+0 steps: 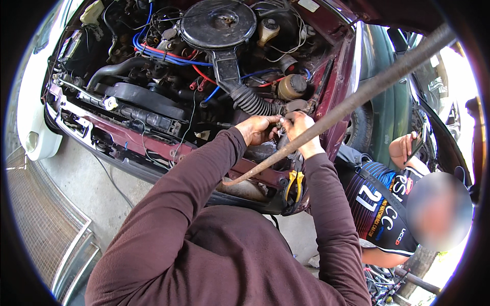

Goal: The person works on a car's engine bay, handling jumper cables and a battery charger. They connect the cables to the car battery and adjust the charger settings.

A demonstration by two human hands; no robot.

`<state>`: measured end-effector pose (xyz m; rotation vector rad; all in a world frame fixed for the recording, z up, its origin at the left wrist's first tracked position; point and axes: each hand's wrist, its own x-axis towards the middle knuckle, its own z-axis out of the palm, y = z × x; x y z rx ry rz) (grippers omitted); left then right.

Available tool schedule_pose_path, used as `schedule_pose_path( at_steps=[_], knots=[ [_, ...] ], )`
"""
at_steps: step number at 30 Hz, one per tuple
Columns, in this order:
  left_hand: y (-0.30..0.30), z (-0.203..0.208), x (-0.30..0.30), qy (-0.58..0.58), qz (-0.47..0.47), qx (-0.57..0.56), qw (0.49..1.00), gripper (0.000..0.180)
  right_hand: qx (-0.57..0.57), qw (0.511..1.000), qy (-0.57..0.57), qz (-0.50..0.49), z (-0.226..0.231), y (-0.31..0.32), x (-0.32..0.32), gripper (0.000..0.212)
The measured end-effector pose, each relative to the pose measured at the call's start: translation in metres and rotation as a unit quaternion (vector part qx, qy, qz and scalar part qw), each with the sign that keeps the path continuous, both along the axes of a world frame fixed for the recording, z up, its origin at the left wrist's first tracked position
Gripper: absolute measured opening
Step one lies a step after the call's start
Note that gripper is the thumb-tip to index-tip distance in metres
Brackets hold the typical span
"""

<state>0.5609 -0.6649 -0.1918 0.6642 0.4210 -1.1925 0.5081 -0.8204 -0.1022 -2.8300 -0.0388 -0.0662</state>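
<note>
Left hand (261, 130): curled, cannot tell grip
Right hand (301, 130): curled, cannot tell grip
Rod (352, 104): beside right wrist
Hose (253, 99): just beyond hands
Pliers (293, 183): at front edge (163, 150)

At right, a person (376, 204) is near a green car (390, 109); at left, a wire-mesh panel (41, 219).
</note>
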Motion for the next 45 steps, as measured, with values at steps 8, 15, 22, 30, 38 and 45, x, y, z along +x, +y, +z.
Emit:
schedule_pose_path(
  at_steps=[8, 15, 22, 30, 38, 45],
  knots=[
    [0.0, -0.007, 0.001, -0.004, -0.004, -0.001, 1.0, 0.023, 0.131, 0.972, 0.003, 0.197, 0.028, -0.011, -0.028, 0.016],
    [0.001, -0.003, 0.001, -0.018, -0.028, 0.004, 0.999, 0.027, 0.035, 0.993, -0.008, 0.111, 0.008, -0.007, -0.02, 0.013],
    [-0.002, -0.008, 0.001, -0.018, -0.016, 0.005, 1.0, 0.025, -0.051, 0.993, -0.006, 0.109, -0.012, -0.01, -0.01, 0.013],
    [-0.002, -0.009, 0.0, -0.024, -0.015, 0.017, 0.999, 0.023, -0.067, 0.996, 0.044, 0.05, 0.001, 0.003, -0.008, 0.018],
    [-0.006, -0.012, 0.0, -0.015, 0.0, 0.031, 0.999, 0.022, -0.042, 0.998, 0.032, 0.041, -0.002, 0.005, -0.009, 0.017],
    [-0.004, -0.009, 0.0, -0.018, -0.008, 0.024, 1.0, 0.022, 0.005, 0.999, 0.036, 0.023, 0.003, 0.004, -0.009, 0.016]
  ],
)
